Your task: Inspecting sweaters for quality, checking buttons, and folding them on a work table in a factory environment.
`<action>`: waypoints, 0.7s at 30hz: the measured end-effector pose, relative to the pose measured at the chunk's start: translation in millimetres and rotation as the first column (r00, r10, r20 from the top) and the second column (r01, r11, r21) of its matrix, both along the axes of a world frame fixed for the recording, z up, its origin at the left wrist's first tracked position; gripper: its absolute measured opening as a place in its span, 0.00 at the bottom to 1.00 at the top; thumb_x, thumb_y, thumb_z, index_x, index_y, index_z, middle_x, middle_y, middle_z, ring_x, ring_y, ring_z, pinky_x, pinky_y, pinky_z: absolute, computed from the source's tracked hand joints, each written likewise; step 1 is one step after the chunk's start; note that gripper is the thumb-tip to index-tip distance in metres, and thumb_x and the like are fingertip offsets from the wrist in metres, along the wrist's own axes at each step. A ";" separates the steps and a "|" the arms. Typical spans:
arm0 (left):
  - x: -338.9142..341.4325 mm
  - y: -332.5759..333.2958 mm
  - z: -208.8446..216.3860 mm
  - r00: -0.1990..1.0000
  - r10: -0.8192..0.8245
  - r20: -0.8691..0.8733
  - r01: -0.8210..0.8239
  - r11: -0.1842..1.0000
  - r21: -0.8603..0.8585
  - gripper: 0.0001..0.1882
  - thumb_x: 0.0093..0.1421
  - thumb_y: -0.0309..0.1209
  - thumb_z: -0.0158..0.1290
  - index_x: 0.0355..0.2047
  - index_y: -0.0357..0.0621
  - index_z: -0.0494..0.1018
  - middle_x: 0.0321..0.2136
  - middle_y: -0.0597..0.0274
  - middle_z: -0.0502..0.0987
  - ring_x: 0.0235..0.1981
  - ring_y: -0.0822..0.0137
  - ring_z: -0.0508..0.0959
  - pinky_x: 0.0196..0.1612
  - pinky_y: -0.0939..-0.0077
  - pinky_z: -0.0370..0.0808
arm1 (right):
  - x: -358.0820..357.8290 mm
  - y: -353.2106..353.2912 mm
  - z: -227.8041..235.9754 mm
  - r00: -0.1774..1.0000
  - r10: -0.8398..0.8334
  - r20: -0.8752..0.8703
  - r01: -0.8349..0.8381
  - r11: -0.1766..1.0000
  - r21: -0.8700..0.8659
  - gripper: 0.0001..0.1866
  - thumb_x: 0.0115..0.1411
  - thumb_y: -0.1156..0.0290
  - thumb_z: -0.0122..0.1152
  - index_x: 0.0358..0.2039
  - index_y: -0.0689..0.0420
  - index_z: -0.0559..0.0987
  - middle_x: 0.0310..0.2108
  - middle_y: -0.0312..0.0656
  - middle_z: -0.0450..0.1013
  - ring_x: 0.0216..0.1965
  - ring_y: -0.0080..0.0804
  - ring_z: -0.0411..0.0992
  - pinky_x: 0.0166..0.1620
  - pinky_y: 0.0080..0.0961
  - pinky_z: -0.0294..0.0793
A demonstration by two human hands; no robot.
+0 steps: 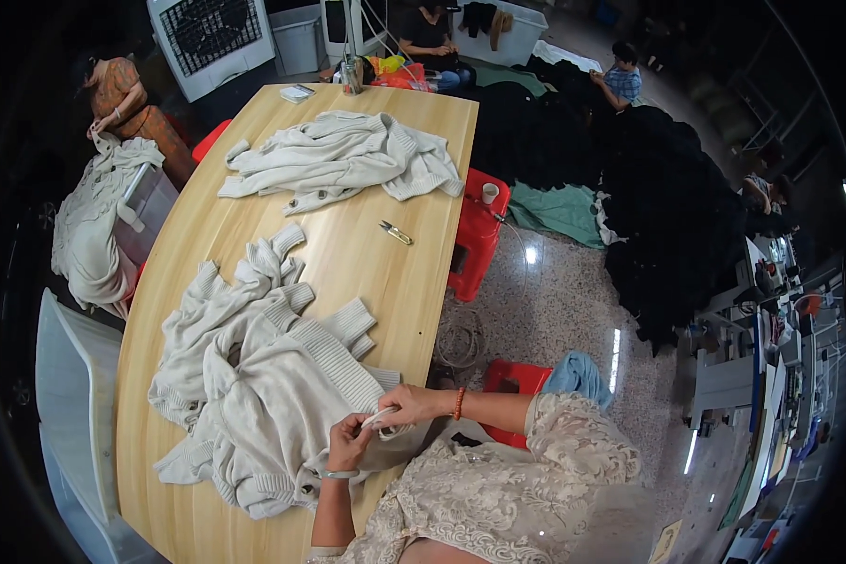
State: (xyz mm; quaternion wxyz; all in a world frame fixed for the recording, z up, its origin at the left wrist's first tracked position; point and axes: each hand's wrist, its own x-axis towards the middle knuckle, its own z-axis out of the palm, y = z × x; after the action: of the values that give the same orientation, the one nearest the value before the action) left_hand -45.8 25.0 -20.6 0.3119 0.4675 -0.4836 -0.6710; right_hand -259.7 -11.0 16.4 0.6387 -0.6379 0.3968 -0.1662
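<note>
Both L hand (346, 446) & R hand (402, 406) pinch edge of cream knit cardigan (301, 390); thread snips (397, 233) lie on wooden tbl. (432, 127)

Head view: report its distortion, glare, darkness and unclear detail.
In the head view, fisheye distortion bows the wood-grain table; bright reflections glare off the speckled floor; corners go black; the black fabric pile loses folds in darkness; the pale strip between left hand and right hand is too small to read.

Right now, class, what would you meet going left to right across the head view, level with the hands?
White bin, near sweaters, left hand, right hand, bracelet, red stool, blue cloth.
</note>
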 end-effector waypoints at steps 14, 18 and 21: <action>0.5 15.4 8.1 0.984 0.089 0.152 -0.054 0.974 -0.219 0.08 0.58 0.29 0.52 0.31 0.35 0.72 0.22 0.61 0.71 0.23 0.74 0.69 0.28 0.78 0.67 | 9.9 9.0 -25.8 0.985 -0.010 0.170 0.008 1.000 0.009 0.09 0.53 0.76 0.54 0.36 0.59 0.71 0.30 0.31 0.67 0.34 0.17 0.64 0.36 0.19 0.68; 8.3 16.7 45.7 0.878 0.224 0.422 0.127 0.742 -0.658 0.23 0.46 0.41 0.62 0.39 0.43 0.71 0.31 0.57 0.72 0.35 0.58 0.71 0.44 0.65 0.65 | 0.7 -2.1 3.6 0.961 -0.164 0.221 0.115 0.969 0.221 0.14 0.49 0.84 0.45 0.36 0.58 0.71 0.31 0.29 0.64 0.32 0.15 0.61 0.35 0.14 0.64; 33.1 37.5 48.7 0.618 0.293 0.730 0.258 0.801 -0.540 0.36 0.38 0.43 0.65 0.49 0.48 0.66 0.40 0.58 0.68 0.46 0.56 0.66 0.55 0.54 0.55 | -13.1 -17.1 23.8 0.848 -0.357 0.392 0.254 0.923 0.290 0.18 0.46 0.87 0.40 0.37 0.59 0.69 0.33 0.32 0.65 0.35 0.18 0.63 0.40 0.15 0.65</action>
State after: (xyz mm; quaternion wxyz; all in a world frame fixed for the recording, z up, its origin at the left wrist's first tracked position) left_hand -12.7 62.5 28.0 0.2057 0.5939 -0.7502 -0.2054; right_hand -272.9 -28.1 40.2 0.7452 -0.4349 0.3564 -0.3586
